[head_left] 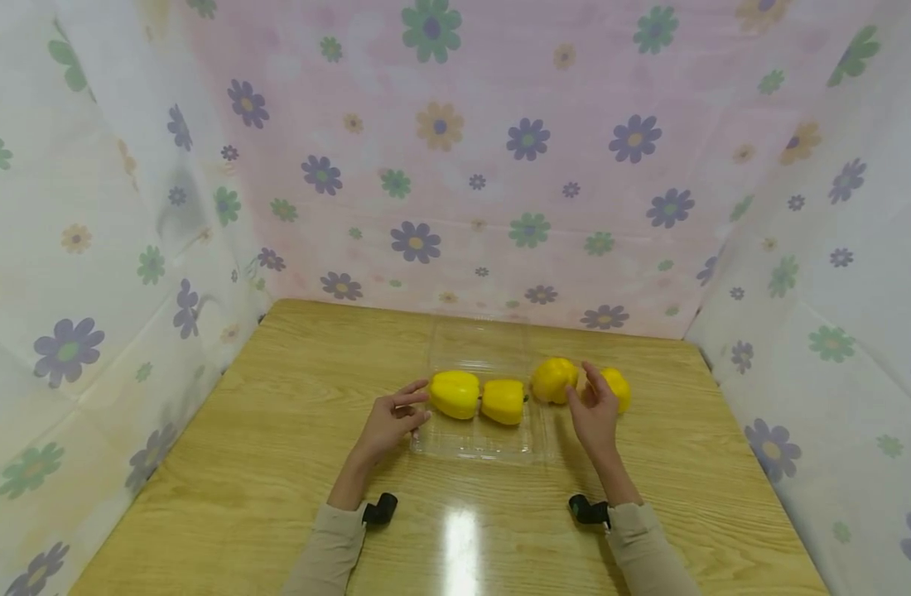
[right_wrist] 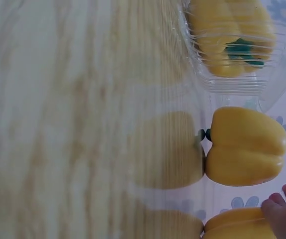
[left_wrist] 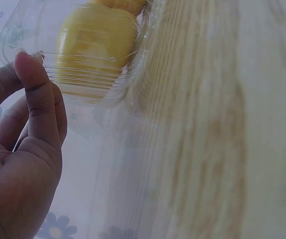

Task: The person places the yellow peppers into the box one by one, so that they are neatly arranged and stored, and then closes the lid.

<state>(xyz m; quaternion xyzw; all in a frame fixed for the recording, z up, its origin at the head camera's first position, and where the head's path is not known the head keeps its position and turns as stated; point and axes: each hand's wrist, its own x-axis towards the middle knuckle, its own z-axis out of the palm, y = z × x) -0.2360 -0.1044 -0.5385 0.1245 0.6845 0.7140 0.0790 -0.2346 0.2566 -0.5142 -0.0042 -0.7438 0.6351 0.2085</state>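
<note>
Yellow peppers (head_left: 455,395): 4 tot., i.e. 2 in the see-thru box (head_left: 474,455), 2 out on the tbl (head_left: 277,480).
See-thru box: just 1.
Tbl: 1.
Hands (head_left: 392,422): 2, i.e. 1 L + 1 R hand (head_left: 595,418).
Sleeves (head_left: 332,542): 2, a pair.
Blk wrist gadgets (head_left: 379,510): 2, 1 by each hand.
Cloth walls (head_left: 478,141): 3 I can see from here, i.e. back, L + R.
Flowers (head_left: 431,30) on the cloth: lots + lots, too many for me to count, 3 main colors tho.

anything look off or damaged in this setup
One mild oddity: the yellow bell pepper just right of the clear plastic container appears upside down, its stem toward the wood-grain table. I see no spill or damage.
</note>
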